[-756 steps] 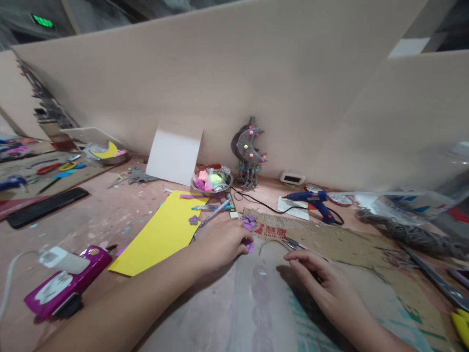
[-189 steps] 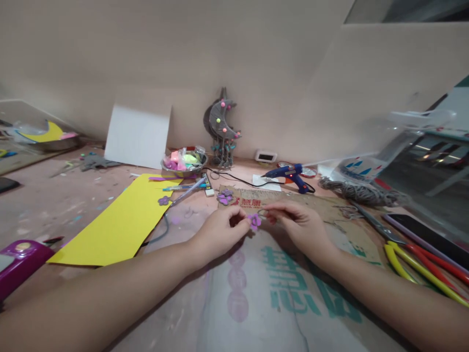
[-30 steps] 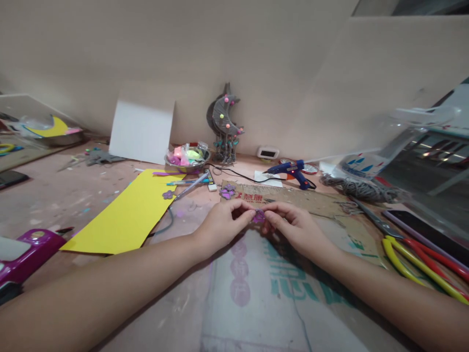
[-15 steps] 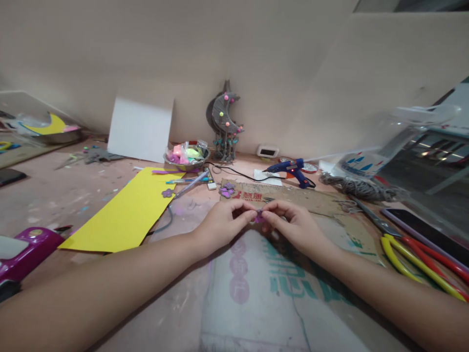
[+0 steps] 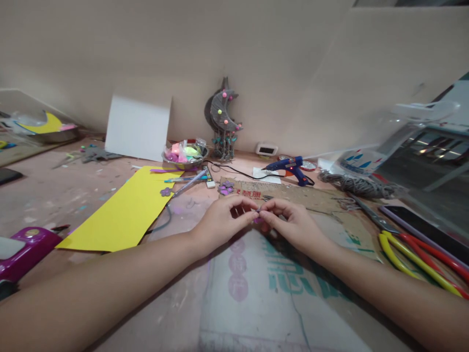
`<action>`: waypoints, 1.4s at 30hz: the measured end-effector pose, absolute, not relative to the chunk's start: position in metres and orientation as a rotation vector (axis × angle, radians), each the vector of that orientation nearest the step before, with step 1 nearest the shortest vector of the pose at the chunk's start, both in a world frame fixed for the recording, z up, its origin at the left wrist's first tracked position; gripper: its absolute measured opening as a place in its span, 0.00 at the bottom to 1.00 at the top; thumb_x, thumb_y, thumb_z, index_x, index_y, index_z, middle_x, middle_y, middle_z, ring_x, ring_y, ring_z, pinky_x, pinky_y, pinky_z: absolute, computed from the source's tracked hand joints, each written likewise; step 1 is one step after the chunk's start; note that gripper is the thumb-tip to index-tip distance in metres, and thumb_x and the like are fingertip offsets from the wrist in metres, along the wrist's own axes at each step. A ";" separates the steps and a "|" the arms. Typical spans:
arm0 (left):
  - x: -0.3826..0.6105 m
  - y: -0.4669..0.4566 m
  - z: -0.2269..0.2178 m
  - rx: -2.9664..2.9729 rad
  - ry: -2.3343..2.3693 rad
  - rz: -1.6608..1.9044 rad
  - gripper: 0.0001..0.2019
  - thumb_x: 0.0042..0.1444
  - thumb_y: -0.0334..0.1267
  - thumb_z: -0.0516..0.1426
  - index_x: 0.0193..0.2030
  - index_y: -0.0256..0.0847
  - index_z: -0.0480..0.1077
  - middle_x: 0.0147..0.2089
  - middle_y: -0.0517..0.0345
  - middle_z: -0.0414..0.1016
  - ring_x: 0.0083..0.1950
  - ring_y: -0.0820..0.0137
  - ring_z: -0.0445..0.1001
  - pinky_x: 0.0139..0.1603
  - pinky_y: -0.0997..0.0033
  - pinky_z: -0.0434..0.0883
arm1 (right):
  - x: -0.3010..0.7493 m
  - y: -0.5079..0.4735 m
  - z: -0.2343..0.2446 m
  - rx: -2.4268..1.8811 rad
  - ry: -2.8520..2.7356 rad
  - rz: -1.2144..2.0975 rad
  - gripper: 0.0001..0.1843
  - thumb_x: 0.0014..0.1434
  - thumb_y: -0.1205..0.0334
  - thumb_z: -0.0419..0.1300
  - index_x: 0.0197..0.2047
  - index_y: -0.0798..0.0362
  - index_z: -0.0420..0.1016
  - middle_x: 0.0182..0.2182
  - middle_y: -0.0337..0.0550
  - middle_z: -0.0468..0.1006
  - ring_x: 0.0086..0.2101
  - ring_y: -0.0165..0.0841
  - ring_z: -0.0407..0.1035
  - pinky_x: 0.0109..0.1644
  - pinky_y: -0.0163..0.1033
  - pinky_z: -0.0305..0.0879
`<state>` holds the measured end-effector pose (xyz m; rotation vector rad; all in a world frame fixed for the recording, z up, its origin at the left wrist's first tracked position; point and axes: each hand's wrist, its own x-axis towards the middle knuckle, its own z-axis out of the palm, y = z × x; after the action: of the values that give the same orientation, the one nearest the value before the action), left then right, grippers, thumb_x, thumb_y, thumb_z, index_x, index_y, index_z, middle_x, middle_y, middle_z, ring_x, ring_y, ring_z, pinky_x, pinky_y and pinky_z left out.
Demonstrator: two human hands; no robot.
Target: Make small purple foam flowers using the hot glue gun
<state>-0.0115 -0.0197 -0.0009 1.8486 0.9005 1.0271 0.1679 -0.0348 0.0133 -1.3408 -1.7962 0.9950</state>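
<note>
My left hand [image 5: 223,222] and my right hand [image 5: 291,225] meet fingertip to fingertip over the cardboard sheet [image 5: 278,288]. Both pinch a small purple flower cut-out [image 5: 258,217], mostly hidden between the fingers. More purple flowers [image 5: 226,187] lie on a brown cardboard strip [image 5: 304,195] just beyond. Another purple flower [image 5: 165,192] rests on the yellow paper sheet [image 5: 126,212].
A blue glue gun [image 5: 289,167], a metal bowl of coloured bits [image 5: 183,155], pens [image 5: 186,182], a grey moon ornament [image 5: 222,122] and a white card [image 5: 137,128] stand at the back. Grey twine [image 5: 361,185], scissors [image 5: 373,217], coloured rods [image 5: 417,259] and a phone [image 5: 425,230] lie right. A purple punch [image 5: 22,249] sits left.
Both hands have closed tighter around the purple flower, which now shows less. The hands stay in nearly the same spot.
</note>
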 end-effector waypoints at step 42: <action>-0.013 -0.020 0.004 1.917 0.961 0.941 0.09 0.55 0.38 0.53 0.31 0.38 0.73 0.32 0.57 0.75 0.35 0.70 0.71 0.38 0.73 0.67 | 0.170 -0.033 0.014 -1.351 -1.938 0.755 0.10 0.56 0.56 0.54 0.30 0.53 0.71 0.24 0.38 0.74 0.25 0.29 0.67 0.29 0.33 0.64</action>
<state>-0.0129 -0.0202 0.0042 1.9170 0.9608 0.9413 0.1702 -0.0326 0.0138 -1.3510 -1.9382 0.7550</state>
